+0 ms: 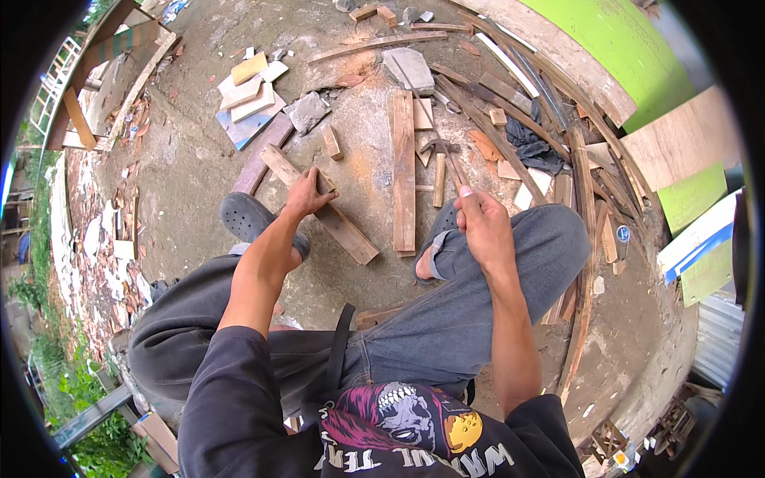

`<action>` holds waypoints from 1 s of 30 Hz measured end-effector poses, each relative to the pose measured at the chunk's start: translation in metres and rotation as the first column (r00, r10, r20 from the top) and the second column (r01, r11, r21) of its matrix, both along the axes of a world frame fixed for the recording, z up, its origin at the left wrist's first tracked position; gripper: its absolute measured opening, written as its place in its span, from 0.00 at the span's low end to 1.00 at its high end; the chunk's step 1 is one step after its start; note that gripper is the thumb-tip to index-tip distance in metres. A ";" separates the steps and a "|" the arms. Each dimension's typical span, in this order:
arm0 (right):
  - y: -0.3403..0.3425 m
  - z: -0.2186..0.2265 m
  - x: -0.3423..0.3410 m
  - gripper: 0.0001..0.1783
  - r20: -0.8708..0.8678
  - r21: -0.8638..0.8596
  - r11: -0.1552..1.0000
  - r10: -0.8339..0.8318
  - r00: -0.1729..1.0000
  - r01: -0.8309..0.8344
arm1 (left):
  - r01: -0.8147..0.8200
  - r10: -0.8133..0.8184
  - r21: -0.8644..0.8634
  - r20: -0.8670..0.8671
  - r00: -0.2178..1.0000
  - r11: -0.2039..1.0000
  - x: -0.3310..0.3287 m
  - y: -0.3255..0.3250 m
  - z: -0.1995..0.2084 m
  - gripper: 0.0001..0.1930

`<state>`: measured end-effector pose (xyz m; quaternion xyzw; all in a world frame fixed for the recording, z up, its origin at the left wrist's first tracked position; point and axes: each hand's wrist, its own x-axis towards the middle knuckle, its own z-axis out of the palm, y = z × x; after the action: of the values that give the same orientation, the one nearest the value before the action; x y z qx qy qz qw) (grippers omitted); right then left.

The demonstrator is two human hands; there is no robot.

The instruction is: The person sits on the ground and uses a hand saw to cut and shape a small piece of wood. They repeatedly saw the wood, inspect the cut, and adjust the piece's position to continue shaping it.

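My left hand (307, 195) is closed over the middle of a short wooden board (348, 233), which lies slanted in front of my left foot. In my right hand (486, 227), near my right knee, is the handle of a claw hammer (442, 147); its dark metal head points away from me. Just left of the hammer's handle is a small wood block (439, 182). A longer plank (404, 171) lies lengthwise between the two hands. Beyond the left hand sits another small block (332, 143) on the concrete.
Grey stones (307, 112) and a larger slab (407, 70) lie farther off. Stacked wood offcuts (253, 99) are at the far left. Long timber strips (586, 199) and a dark cloth (535, 143) clutter the right side. Green panels (606, 48) stand at the upper right.
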<state>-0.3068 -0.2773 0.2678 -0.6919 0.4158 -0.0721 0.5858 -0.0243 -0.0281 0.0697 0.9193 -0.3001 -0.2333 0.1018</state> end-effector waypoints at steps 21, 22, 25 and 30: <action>0.039 -0.023 0.035 0.25 -0.238 -0.173 0.934 0.267 0.934 -0.312 | -0.086 0.089 -0.023 0.229 0.969 0.996 -0.026 0.027 -0.024 0.38; 0.039 -0.024 0.033 0.25 -0.251 -0.201 0.927 0.262 0.932 -0.315 | -0.089 0.094 -0.040 0.182 0.979 0.995 -0.024 0.028 -0.024 0.37; 0.037 -0.018 0.032 0.25 -0.273 -0.203 0.923 0.269 0.924 -0.328 | -0.004 0.003 0.037 0.024 1.000 0.999 -0.008 0.026 -0.014 0.37; 0.037 -0.014 0.026 0.24 -0.259 -0.191 0.936 0.244 0.935 -0.297 | 0.043 -0.043 0.041 0.004 0.999 0.998 0.012 0.026 -0.006 0.38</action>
<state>-0.2809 -0.2400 0.2537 -0.8088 0.3704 0.0434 0.4547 -0.0121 -0.0019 0.0639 0.9150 -0.3155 -0.2393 0.0775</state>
